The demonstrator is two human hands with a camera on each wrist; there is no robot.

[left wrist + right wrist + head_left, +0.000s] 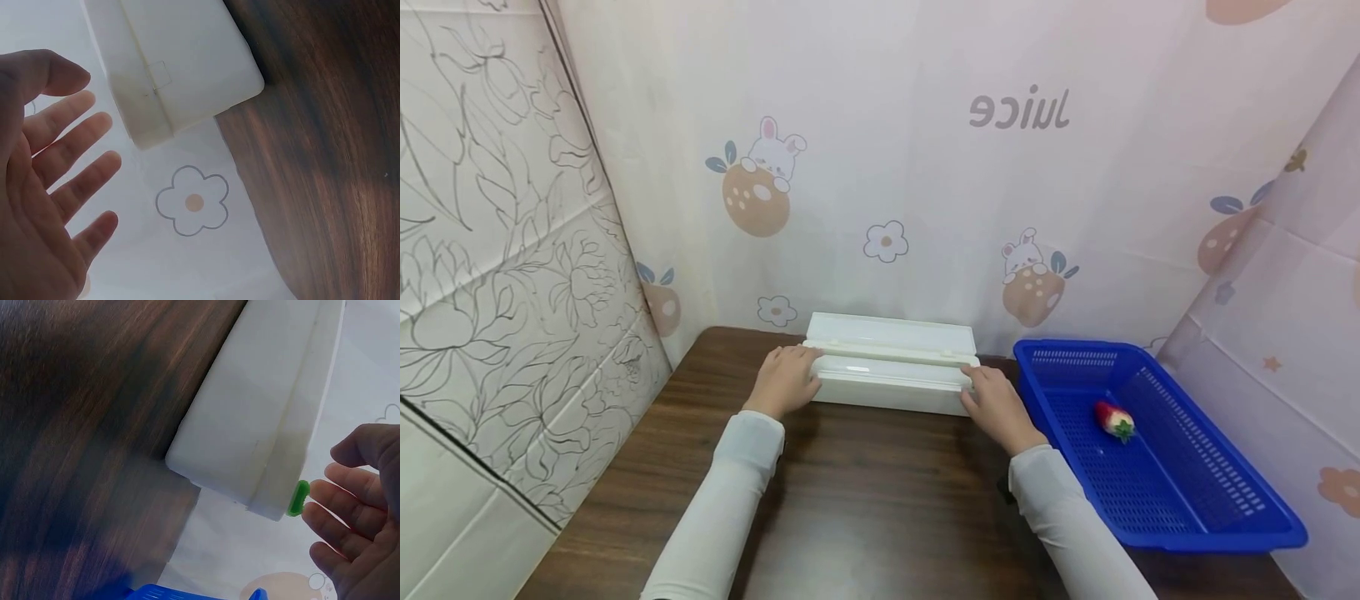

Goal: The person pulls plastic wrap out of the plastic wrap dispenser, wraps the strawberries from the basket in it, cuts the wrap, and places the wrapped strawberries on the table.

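A long white plastic box [891, 396] lies near the back edge of the table, with a raised white flap [891, 331] behind it. At the box's left end is my left hand [784, 382]; the left wrist view shows its fingers [72, 150] loosely spread beside the box's end. My right hand [996, 404] is at the opposite end. In the right wrist view, its fingertips [319, 489] reach a small green tab [299, 499] on the box, and the fingers are slightly bent. Neither hand is seen gripping anything.
A blue plastic basket [1213, 433] stands to the right, with a red strawberry-like item [1114, 420] inside. Printed cloth [887, 167] hangs behind the brown wooden table [865, 500]. A patterned panel [512, 233] borders the left side.
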